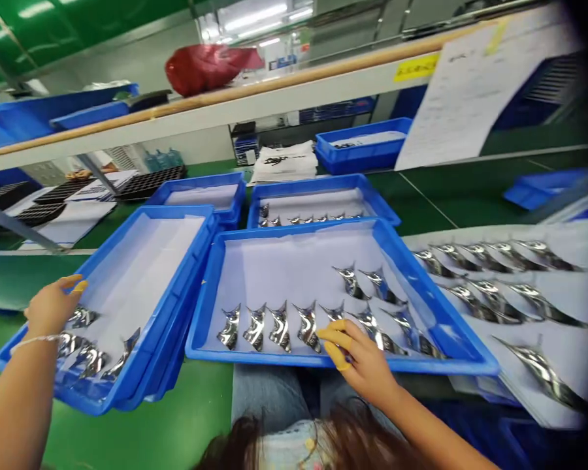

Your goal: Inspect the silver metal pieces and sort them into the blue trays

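My left hand [53, 305], with yellow finger covers, is over the outer side of the left blue tray [172, 277]. Its fingers are loosely bent and slightly apart, with nothing visible in them, close above a shiny curved metal part [82, 317]. Several similar parts lie at that tray's near end. My right hand [360, 359], also in yellow finger covers, reaches over the front rim of the middle blue tray [294, 230]. Its bent fingers close around the lower end of a pointed metal part [334, 311], which they partly hide. More parts stand in rows on white paper there.
To the right, larger pointed metal parts [539, 300] lie in rows on white sheets. Behind are more blue trays [318, 186] and a stack of paper [284, 163]. A shelf edge [294, 91] crosses above, carrying a red bag [206, 68] and a hanging paper sheet [463, 98].
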A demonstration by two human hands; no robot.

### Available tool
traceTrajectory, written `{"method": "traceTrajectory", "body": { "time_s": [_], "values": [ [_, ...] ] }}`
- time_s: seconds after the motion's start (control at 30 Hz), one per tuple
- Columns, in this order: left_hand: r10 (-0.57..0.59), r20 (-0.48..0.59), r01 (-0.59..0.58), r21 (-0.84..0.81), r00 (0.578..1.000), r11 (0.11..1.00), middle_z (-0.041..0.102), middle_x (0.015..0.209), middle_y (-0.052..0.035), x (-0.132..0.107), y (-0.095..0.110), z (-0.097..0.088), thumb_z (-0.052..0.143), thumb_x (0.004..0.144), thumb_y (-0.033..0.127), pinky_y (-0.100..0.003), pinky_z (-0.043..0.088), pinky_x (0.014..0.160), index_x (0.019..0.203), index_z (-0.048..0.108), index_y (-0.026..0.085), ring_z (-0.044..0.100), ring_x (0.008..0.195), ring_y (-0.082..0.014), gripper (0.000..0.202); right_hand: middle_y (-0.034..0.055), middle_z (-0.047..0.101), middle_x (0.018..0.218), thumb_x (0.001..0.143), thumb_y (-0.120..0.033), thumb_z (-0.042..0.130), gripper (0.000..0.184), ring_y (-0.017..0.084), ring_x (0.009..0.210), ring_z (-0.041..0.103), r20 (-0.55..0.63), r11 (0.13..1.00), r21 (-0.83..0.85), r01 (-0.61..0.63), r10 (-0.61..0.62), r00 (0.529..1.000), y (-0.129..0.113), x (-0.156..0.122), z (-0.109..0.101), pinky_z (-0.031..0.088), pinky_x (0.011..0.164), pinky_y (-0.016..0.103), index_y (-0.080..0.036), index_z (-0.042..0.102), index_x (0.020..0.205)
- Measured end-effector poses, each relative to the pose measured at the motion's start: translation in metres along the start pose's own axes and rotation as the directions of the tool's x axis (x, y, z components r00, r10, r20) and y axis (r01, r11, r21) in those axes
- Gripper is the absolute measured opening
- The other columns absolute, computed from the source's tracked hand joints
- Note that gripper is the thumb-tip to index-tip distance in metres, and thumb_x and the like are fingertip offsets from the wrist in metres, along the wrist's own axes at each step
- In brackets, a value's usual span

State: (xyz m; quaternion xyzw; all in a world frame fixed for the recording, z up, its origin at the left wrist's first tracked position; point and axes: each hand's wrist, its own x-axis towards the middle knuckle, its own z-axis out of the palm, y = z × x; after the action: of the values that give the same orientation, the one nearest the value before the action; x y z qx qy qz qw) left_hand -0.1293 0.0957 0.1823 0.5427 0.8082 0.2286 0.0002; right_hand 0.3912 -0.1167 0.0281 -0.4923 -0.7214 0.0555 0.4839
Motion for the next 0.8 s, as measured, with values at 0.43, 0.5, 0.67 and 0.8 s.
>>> {"method": "traceTrajectory", "body": {
  "time_s": [0.43, 0.5, 0.67, 0.8],
  "values": [
    [0.839, 0.253, -0.785, -0.303, 0.481, 0.541, 0.073, 0.123, -0.0053, -0.166, 0.064, 0.099, 0.059, 0.089, 0.05, -0.039, 0.061, 0.095, 0.111, 0.077, 0.035, 0.072, 0.11, -0.0266, 0.031, 0.0061, 0.068, 0.093, 0.091, -0.024, 0.06, 0.017, 0.02, 0.086, 0.067, -0.026, 0.961, -0.05, -0.271, 0.27, 0.962, 0.081, 0.039, -0.092, 0.056, 0.081, 0.034, -0.022, 0.075, 0.099],
    [0.871, 0.228, -0.799, -0.348, 0.436, 0.491, 0.074, 0.121, -0.0058, -0.186, 0.069, 0.122, 0.058, 0.092, 0.046, -0.035, 0.061, 0.093, 0.11, 0.077, 0.034, 0.073, 0.11, -0.0249, 0.029, 0.005, 0.068, 0.091, 0.085, -0.025, 0.066, 0.015, 0.021, 0.084, 0.065, -0.072, 0.851, -0.006, -0.526, 0.524, 0.849, 0.114, 0.065, -0.11, 0.055, 0.081, 0.035, -0.022, 0.077, 0.095],
    [0.873, 0.154, -0.781, -0.394, 0.463, 0.484, 0.076, 0.117, -0.0056, -0.193, 0.07, 0.15, 0.06, 0.092, 0.045, -0.033, 0.061, 0.092, 0.109, 0.078, 0.034, 0.074, 0.108, -0.0246, 0.027, 0.0054, 0.068, 0.094, 0.094, -0.024, 0.062, 0.02, 0.017, 0.079, 0.064, -0.171, 0.518, 0.082, -0.851, 0.849, 0.5, 0.211, 0.142, -0.148, 0.056, 0.073, 0.032, -0.014, 0.069, 0.111],
    [0.803, 0.211, -0.693, -0.414, 0.558, 0.59, 0.075, 0.12, -0.0077, -0.171, 0.076, 0.151, 0.058, 0.092, 0.046, -0.037, 0.059, 0.096, 0.107, 0.079, 0.032, 0.073, 0.11, -0.0258, 0.03, 0.0082, 0.066, 0.116, 0.097, -0.035, 0.062, 0.031, 0.02, 0.095, 0.067, -0.187, 0.393, 0.133, -0.91, 0.911, 0.367, 0.272, 0.185, -0.153, 0.059, 0.081, 0.039, -0.015, 0.062, 0.121]
  ]
}}
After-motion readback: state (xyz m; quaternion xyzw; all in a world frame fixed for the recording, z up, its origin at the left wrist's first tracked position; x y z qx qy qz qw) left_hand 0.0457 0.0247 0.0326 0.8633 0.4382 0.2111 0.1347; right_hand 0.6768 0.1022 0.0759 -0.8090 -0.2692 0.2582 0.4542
